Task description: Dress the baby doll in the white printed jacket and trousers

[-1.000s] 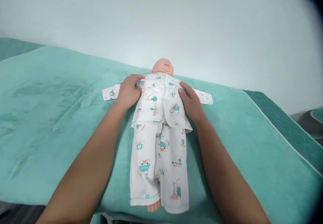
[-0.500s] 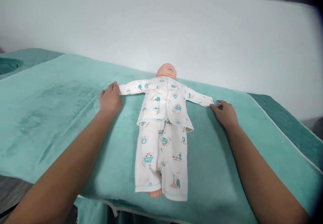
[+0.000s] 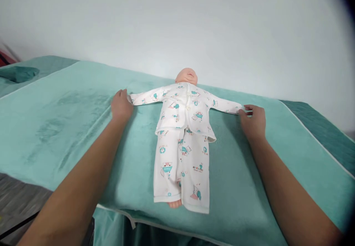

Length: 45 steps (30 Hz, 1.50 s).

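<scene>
A baby doll (image 3: 187, 76) lies on its back in the middle, its arms spread to both sides. It wears a white printed jacket (image 3: 180, 107) and matching trousers (image 3: 168, 164). Toes show below the left trouser leg; the other foot is hidden. My left hand (image 3: 121, 104) has its fingers closed at the cuff of the left sleeve. At the opposite cuff, my right hand (image 3: 252, 120) pinches the sleeve end between thumb and fingers. Both sleeves are stretched nearly straight, and the doll's hands do not show.
A light green cloth (image 3: 83, 83) covers the table, with darker green fabric (image 3: 313, 116) at the right. Behind the doll rises a white wall (image 3: 177, 24). A bunched dark green cloth (image 3: 22, 74) lies at the far left. The table's front edge is near me.
The right sleeve is pulled straighter and slightly higher, with my right hand now at its cuff. My left hand stays at the left cuff. The view has shifted slightly.
</scene>
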Each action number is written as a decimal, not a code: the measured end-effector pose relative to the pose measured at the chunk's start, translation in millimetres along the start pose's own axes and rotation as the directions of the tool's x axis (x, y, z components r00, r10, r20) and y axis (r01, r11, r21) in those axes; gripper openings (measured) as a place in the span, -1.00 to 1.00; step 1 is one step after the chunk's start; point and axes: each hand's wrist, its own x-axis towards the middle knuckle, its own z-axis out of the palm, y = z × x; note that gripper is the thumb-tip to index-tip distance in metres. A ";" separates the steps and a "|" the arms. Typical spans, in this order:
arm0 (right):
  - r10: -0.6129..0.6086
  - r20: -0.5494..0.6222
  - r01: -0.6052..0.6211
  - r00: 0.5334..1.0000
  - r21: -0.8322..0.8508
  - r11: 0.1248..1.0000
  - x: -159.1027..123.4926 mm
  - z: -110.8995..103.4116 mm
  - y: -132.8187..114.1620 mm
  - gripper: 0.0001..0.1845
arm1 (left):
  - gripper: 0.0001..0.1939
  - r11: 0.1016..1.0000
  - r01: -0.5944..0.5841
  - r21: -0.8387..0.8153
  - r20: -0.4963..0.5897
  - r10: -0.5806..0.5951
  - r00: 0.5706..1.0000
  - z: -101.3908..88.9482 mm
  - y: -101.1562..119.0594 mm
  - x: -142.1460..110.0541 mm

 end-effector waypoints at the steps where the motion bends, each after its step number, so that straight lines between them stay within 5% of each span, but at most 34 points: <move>1: -0.059 0.003 0.059 0.998 0.061 0.996 -13.2 -1.4 -11.9 -0.62 | -0.53 0.999 -0.002 -0.041 -0.049 0.000 0.999 -2.2 6.0 -14.4; 4: -0.212 0.202 0.141 0.956 0.318 0.938 -64.2 -6.5 -53.1 -0.61 | -0.49 0.973 -0.013 -0.231 -0.108 -0.012 0.994 -9.6 29.2 -67.7; 7: -0.240 0.388 0.029 0.890 0.476 0.879 -113.6 -11.3 -85.3 -0.62 | -0.55 0.880 -0.033 -0.474 0.125 0.104 0.987 -18.1 47.9 -114.8; 10: -0.203 0.409 -0.038 0.890 0.510 0.859 -140.7 -14.7 -97.0 -0.59 | -0.55 0.786 0.019 -0.618 0.283 0.199 0.938 -28.1 53.5 -137.5; 13: -0.167 0.399 -0.043 0.902 0.468 0.883 -145.3 -15.9 -96.1 -0.63 | -0.63 0.825 -0.044 -0.563 0.332 0.275 0.902 -35.2 53.3 -141.9; 18: -0.152 0.419 -0.026 0.895 0.390 0.920 -141.1 -16.0 -94.7 -0.69 | -0.86 0.837 -0.231 -0.496 0.239 0.388 0.890 -33.6 53.1 -141.7; 23: -0.114 0.317 -0.053 0.942 0.472 0.880 -168.5 -34.1 -103.7 -0.71 | -0.84 0.802 -0.210 -0.559 0.152 0.348 0.925 -42.0 48.0 -153.6; 25: -0.174 0.275 0.003 0.946 0.527 0.850 -194.3 -48.3 -109.0 -0.69 | -0.83 0.770 -0.162 -0.618 0.191 0.346 0.918 -54.7 46.7 -169.3; 28: -0.339 0.323 0.113 0.884 0.555 0.824 -238.7 -67.5 -115.4 -0.51 | -0.86 0.687 -0.122 -0.716 0.227 0.394 0.890 -77.2 49.9 -208.2; 30: -0.389 0.360 0.161 0.848 0.524 0.837 -262.4 -74.1 -118.3 -0.41 | -0.80 0.669 -0.197 -0.717 0.202 0.470 0.859 -87.8 56.2 -238.6; 32: -0.363 0.354 0.164 0.862 0.483 0.860 -276.7 -74.8 -120.3 -0.41 | -0.66 0.696 -0.314 -0.646 0.179 0.538 0.824 -91.7 64.7 -265.0; 37: -0.268 0.291 0.108 0.918 0.467 0.878 -280.3 -68.1 -121.7 -0.68 | -0.80 0.790 -0.483 -0.377 0.065 0.543 0.837 -81.7 81.3 -289.9; 45: -0.220 0.273 0.025 0.937 0.574 0.818 -272.8 -71.7 -118.9 -0.81 | -0.81 0.822 -0.433 -0.369 -0.016 0.460 0.888 -76.9 86.6 -286.7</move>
